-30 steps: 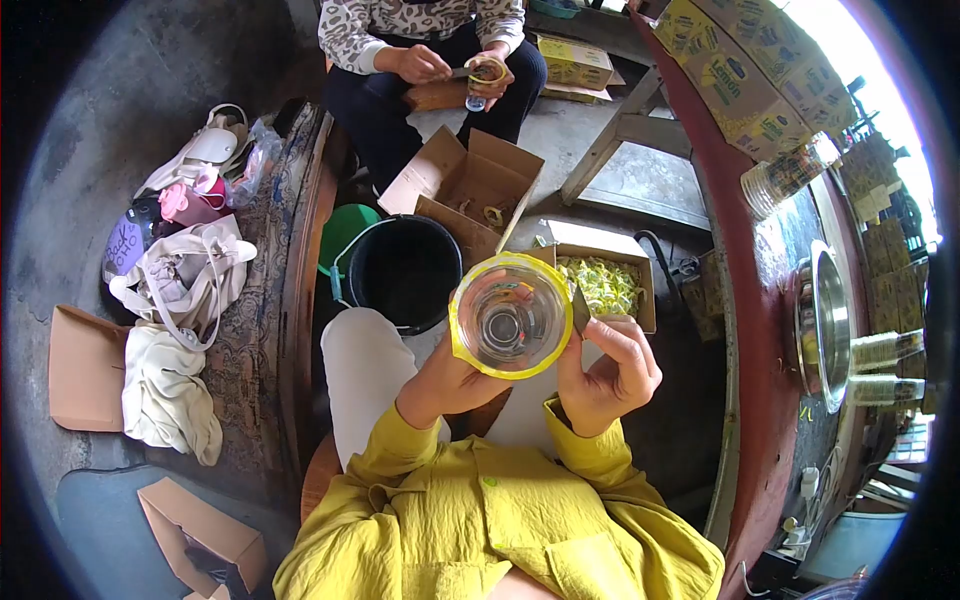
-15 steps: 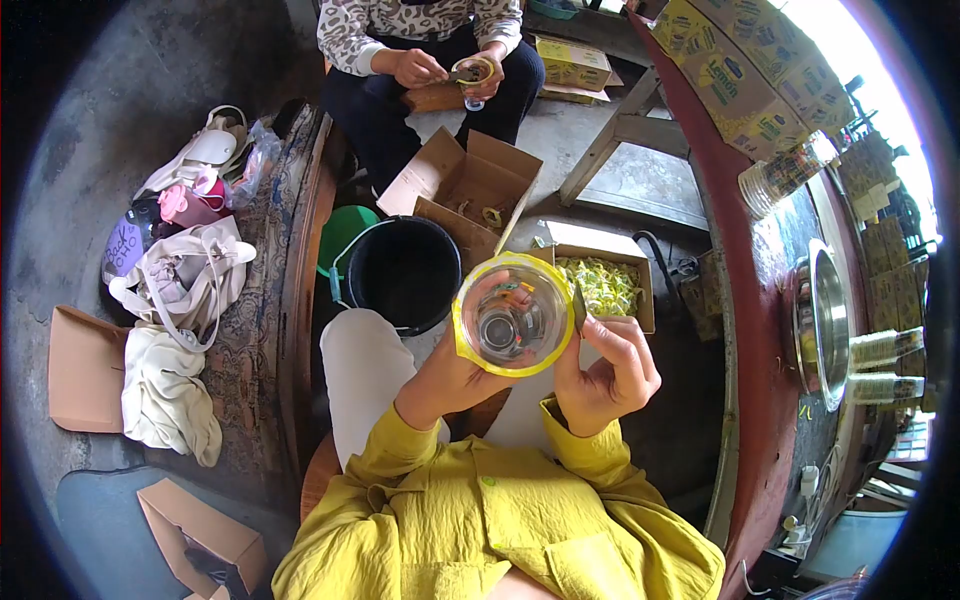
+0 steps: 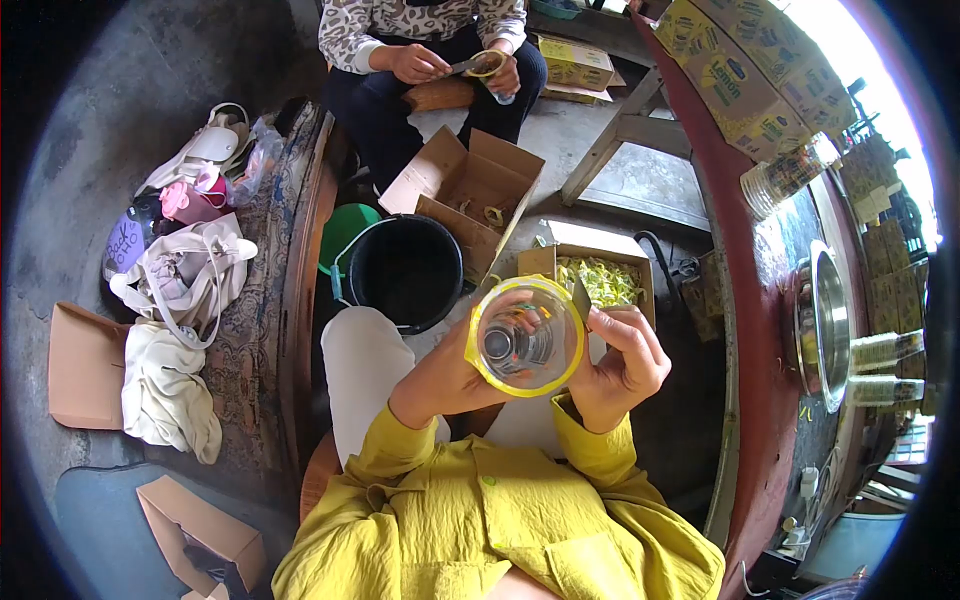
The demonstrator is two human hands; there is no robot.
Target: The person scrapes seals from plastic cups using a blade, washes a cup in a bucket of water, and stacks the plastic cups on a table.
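The cup [image 3: 535, 350] points mouth-first cameraward, axis slanting right.

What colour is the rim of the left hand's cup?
Yellow rim, clearest in the head view.

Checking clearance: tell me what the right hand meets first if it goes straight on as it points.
Probably the cup, just beside the right hand and its blade; depth is unclear, so they may already touch.

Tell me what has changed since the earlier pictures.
The cup moved slightly right and down in the picture, its base now leaning further left. The right hand and blade shifted slightly right. The other person's cup tilted. Nothing was let go; the left hand still holds its cup. The bucket stayed put.
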